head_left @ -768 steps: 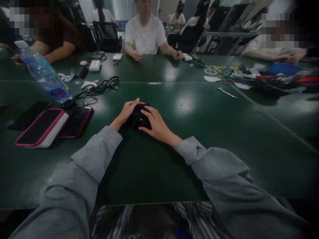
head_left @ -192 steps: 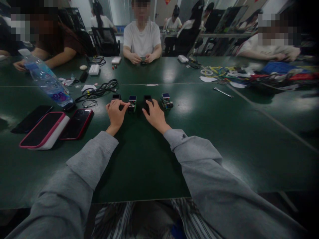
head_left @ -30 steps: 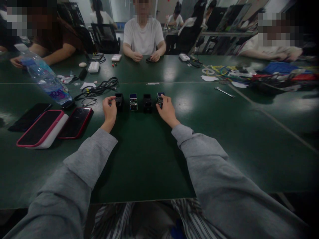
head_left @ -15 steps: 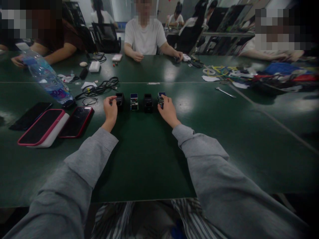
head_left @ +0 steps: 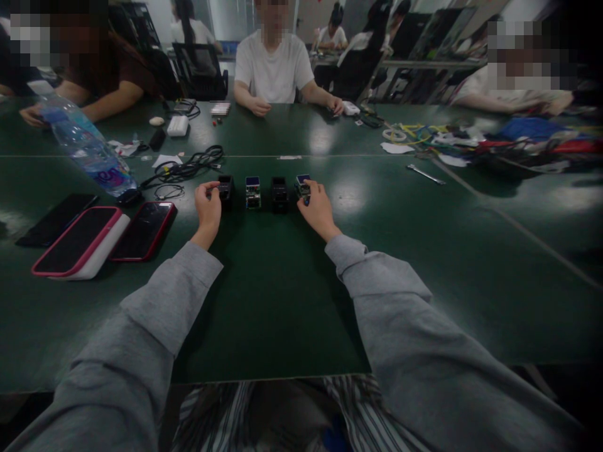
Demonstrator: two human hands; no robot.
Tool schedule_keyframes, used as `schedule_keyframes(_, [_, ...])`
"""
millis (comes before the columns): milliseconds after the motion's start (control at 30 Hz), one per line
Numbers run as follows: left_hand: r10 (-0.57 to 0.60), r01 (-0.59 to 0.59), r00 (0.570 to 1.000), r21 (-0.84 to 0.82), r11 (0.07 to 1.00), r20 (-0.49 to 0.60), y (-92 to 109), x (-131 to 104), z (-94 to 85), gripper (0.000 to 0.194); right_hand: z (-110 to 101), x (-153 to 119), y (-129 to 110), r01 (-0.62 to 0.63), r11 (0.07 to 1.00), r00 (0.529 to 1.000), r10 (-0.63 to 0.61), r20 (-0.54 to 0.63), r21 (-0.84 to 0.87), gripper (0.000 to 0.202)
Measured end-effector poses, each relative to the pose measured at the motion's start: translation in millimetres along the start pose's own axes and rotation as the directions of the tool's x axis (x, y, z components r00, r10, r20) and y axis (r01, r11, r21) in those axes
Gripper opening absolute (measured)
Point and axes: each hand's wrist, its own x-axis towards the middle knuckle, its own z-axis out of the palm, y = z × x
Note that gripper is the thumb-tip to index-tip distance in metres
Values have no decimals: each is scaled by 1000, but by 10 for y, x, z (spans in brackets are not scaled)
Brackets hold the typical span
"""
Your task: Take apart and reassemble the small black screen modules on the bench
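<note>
- Green, glossy table (head_left: 273, 301), with four small devices in a left-to-right row across its middle: left case (head_left: 227, 190), left board (head_left: 253, 193), right case (head_left: 279, 193), right board (head_left: 302, 180).
- Left hand (head_left: 207, 208): bare, at the row's left end. The left case, black, lies just right of it, its left edge meeting the bent fingers. I cannot tell whether they are clamped on it.
- Right hand (head_left: 318, 208): bare, at the row's right end. The right board lies under and just left of its fingers, partly hidden. Thumb and forefinger are a little apart at the board; whether they grip it, I cannot tell.
- Between the hands, the left board and black right case stand side by side with a narrow gap, both clear of the fingers.
- Left of the left hand: a red phone (head_left: 144, 233), then a pink-rimmed white block (head_left: 78, 243); beyond them, a clear bottle (head_left: 89, 147) and black cables (head_left: 188, 164).
- Far right: a spanner (head_left: 424, 174) and tangled wires (head_left: 509, 150).
- Far side: a seated person (head_left: 273, 69) in white.
</note>
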Motion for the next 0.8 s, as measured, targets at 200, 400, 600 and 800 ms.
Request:
schedule_keyframes(200, [8, -7, 1000, -17, 1000, 15, 28, -17, -2, 15, -8, 1, -22, -5, 1000, 1000, 5, -12, 14, 53])
schedule_keyframes(400, [-1, 4, 998, -52, 999, 58, 93, -42, -13, 16, -15, -2, -29, -5, 1000, 1000, 5, 2, -3, 54])
schedule_keyframes(600, [-14, 17, 998, -51, 999, 54, 135, -56, -15, 16, -36, -13, -39, 0, 1000, 1000, 0, 18, -11, 52])
schedule_keyframes(800, [-3, 4, 999, -35, 999, 47, 99, -45, -20, 16, -33, -6, -18, -5, 999, 1000, 6, 25, -33, 49])
